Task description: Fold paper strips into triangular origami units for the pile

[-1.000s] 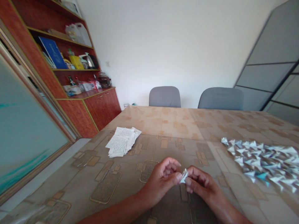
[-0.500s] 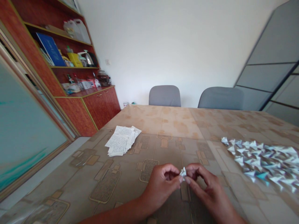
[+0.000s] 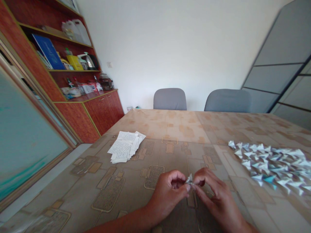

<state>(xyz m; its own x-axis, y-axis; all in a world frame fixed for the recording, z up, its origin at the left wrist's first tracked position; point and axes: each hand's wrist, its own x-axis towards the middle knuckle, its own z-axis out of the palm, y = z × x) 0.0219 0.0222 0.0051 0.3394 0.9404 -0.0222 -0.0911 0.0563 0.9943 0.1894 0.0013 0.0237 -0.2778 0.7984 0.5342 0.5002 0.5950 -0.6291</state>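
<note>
Between my two hands is a small folded paper piece, pale with a pointed tip sticking up. My left hand pinches its left side between thumb and forefinger. From the other side, the thumb and forefinger of my right hand close on its right edge; the fingertips hide much of it. Both hands are just above the table near its front. Off to the right lie rows of similar folded paper pieces, one with a teal patch. A loose stack of printed paper slips rests to the left.
The table has a patterned, glossy cover. Two grey chairs stand at its far edge, against a white wall. A reddish wooden cabinet with bottles, a kettle and boxes is at the back left, beside a sliding glass door.
The paper piece has turned slightly between my fingers, and my right fingertips have shifted a little on it. The whole view has moved slightly; the stack and the rows lie as before.
</note>
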